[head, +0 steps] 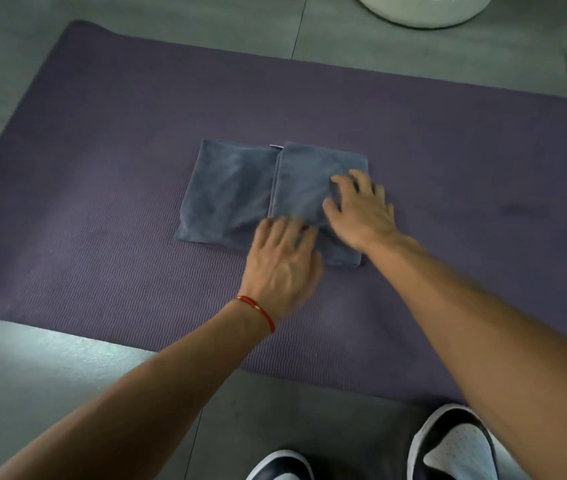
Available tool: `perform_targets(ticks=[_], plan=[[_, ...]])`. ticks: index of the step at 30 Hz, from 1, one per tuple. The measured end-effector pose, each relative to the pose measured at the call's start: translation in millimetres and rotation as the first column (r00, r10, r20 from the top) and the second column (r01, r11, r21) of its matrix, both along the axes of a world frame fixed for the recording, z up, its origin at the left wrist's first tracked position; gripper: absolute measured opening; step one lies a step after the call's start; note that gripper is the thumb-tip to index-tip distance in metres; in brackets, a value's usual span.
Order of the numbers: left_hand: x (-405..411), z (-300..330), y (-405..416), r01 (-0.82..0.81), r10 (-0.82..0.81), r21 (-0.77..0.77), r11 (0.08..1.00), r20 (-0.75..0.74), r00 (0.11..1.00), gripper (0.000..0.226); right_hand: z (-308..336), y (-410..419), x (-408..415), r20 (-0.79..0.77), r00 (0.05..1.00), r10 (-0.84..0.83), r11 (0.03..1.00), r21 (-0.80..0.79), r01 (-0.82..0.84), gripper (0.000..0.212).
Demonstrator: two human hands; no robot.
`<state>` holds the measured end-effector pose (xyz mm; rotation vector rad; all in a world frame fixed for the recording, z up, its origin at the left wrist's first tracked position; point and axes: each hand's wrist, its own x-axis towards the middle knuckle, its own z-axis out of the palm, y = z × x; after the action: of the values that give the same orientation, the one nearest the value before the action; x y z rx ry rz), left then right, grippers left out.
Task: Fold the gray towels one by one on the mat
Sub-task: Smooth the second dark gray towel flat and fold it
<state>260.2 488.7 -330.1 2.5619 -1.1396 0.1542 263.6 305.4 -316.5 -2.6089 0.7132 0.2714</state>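
Gray towel [237, 188] (half-folded) lies under left hand [284, 263] and right hand [361, 209], both flat.

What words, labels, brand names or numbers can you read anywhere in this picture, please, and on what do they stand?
None can be read.
Small white tag at the far edge of the gray towel: too small and blurred to tell whether it bears print.
Purple mat, white basket, shoes and red bracelet: no lettering shows.
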Motion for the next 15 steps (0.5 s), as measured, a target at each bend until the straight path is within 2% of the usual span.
perform_targets(ticks=[2,3,5,7,12,15], plan=[[-17,-4,-9,0.005,0.015,0.174,0.985,-0.118,0.993,0.072,5,-7,15,0.154,0.961,-0.229,0.969,0.130,0.210,0.049],[-23,-8,-13,-0.005,0.042,0.240,0.971,-0.150,0.988,0.083,7,-12,21,0.165,0.929,-0.330,0.933,0.205,0.295,0.051],[-29,-12,-18,-0.045,0.097,0.285,0.958,-0.171,0.980,0.092,10,-21,30,0.131,0.893,-0.431,0.878,0.289,0.381,0.058],[-29,-11,-24,-0.091,0.134,0.275,0.957,-0.144,0.980,0.094,12,-28,34,0.111,0.863,-0.492,0.821,0.389,0.418,0.062],[-20,-5,-35,-0.254,0.281,0.185,0.949,-0.140,0.949,0.093,20,-38,21,0.030,0.758,-0.651,0.560,0.693,0.453,0.060],[-22,-8,-33,-0.220,0.232,0.145,0.965,-0.076,0.970,0.074,22,-42,-2,-0.027,0.709,-0.704,0.445,0.761,0.471,0.053]])
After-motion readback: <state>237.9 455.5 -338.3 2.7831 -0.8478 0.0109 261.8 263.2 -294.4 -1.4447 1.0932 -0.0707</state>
